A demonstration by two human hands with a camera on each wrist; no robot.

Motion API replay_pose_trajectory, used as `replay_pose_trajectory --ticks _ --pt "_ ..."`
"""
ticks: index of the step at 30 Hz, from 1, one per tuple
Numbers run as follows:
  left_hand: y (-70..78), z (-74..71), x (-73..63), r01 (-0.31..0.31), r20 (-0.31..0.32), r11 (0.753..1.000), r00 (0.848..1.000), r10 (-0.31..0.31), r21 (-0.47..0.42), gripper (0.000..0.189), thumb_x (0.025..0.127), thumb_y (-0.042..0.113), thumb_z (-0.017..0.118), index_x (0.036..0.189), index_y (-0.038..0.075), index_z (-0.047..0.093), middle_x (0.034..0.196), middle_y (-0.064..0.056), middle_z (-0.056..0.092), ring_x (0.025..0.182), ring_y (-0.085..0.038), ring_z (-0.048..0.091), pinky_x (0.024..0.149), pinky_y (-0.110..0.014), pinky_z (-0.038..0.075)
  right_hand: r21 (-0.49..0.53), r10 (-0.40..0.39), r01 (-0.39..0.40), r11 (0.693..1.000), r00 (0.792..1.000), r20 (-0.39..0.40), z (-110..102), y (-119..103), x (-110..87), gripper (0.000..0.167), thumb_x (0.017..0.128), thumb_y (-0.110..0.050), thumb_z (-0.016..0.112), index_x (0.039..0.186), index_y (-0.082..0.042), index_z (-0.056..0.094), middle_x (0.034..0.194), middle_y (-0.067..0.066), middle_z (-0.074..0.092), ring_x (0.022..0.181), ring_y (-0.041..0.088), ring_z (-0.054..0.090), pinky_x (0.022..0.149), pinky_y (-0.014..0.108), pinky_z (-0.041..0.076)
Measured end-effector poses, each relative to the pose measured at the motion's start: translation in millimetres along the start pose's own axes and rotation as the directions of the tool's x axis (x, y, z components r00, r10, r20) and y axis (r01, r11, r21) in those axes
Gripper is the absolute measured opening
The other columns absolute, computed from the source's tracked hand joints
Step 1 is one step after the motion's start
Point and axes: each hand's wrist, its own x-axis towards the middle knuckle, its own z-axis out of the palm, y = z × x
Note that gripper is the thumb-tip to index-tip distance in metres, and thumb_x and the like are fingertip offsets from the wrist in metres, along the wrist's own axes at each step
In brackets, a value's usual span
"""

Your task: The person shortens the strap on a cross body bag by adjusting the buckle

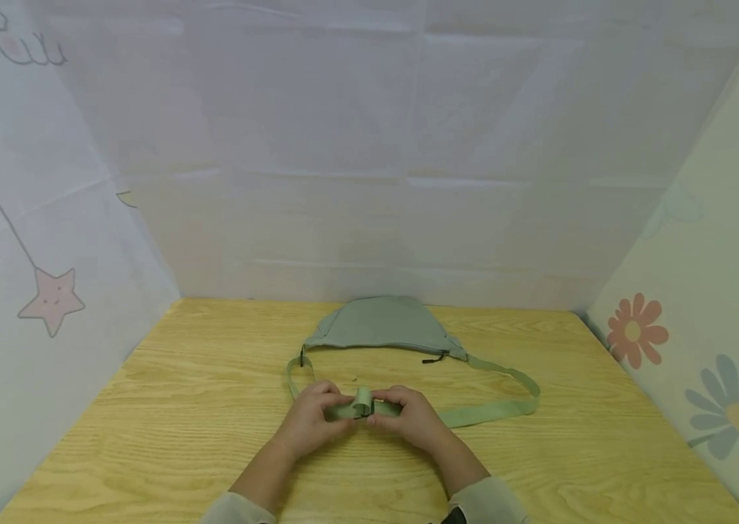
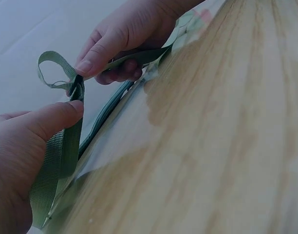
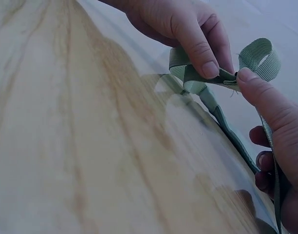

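A grey-green waist bag [image 1: 382, 322] lies at the back of the table, its green webbing strap [image 1: 487, 413] running forward in a loop. Both hands hold the strap near a small dark buckle [image 1: 370, 410], where a short loop of webbing stands up. My left hand [image 1: 316, 415] pinches the strap on the buckle's left side; in the left wrist view its thumb [image 2: 61, 117] presses the webbing. On the other side, my right hand [image 1: 411, 421] pinches the buckle's edge between thumb and fingers. The buckle is mostly covered by fingertips in the wrist views.
The wooden table [image 1: 199, 407] carries the bag and strap. A pale cloth wall [image 1: 369, 182] rises directly behind it, with printed side walls at left and right. A black zipper pull [image 1: 433, 359] hangs at the bag's front edge.
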Motion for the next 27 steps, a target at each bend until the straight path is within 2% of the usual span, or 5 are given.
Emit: replay_pose_trajectory --ticks 4,12,17,27 --pt "0.6 -3.3 -0.6 0.04 0.017 0.999 0.999 -0.04 -0.02 0.034 0.079 0.021 0.082 0.11 0.01 0.075 0.093 0.011 0.057 0.091 -0.009 0.051 0.076 -0.021 0.045 -0.005 -0.001 0.001 1.0 1.0 0.004 -0.7 -1.2 0.3 0.045 0.083 -0.029 0.079 0.122 -0.01 0.069 0.117 0.008 0.067 0.106 0.024 0.061 0.083 0.025 0.049" --pt "-1.8 -1.1 -0.1 -0.007 -0.005 1.0 1.0 0.007 -0.031 0.032 0.078 0.018 0.083 0.107 0.008 0.075 0.091 0.01 0.056 0.088 -0.009 0.051 0.076 -0.022 0.045 0.027 0.018 -0.018 0.999 1.0 0.006 -0.5 -2.5 0.4 0.046 0.08 -0.029 0.082 0.121 -0.013 0.07 0.108 0.004 0.067 0.089 0.009 0.056 0.073 0.022 0.045" --pt "-0.2 -1.3 -0.5 0.012 0.008 0.999 1.0 -0.011 -0.032 0.032 0.078 0.019 0.082 0.107 0.008 0.075 0.091 0.01 0.056 0.089 -0.008 0.05 0.077 -0.023 0.046 0.029 0.037 -0.037 0.999 0.999 -0.004 0.9 -2.4 0.9 0.052 0.075 -0.032 0.085 0.121 -0.014 0.07 0.109 0.003 0.067 0.09 0.009 0.055 0.074 0.022 0.045" --pt "1.4 -3.5 0.3 0.042 0.043 0.999 0.998 -0.04 -0.032 0.033 0.08 0.024 0.081 0.109 0.008 0.074 0.092 0.011 0.056 0.093 -0.011 0.052 0.081 -0.026 0.048 -0.01 0.004 -0.004 1.0 1.0 0.012 1.3 -0.8 1.3 0.051 0.082 -0.031 0.079 0.125 -0.005 0.067 0.104 0.006 0.067 0.08 0.005 0.051 0.067 0.021 0.043"
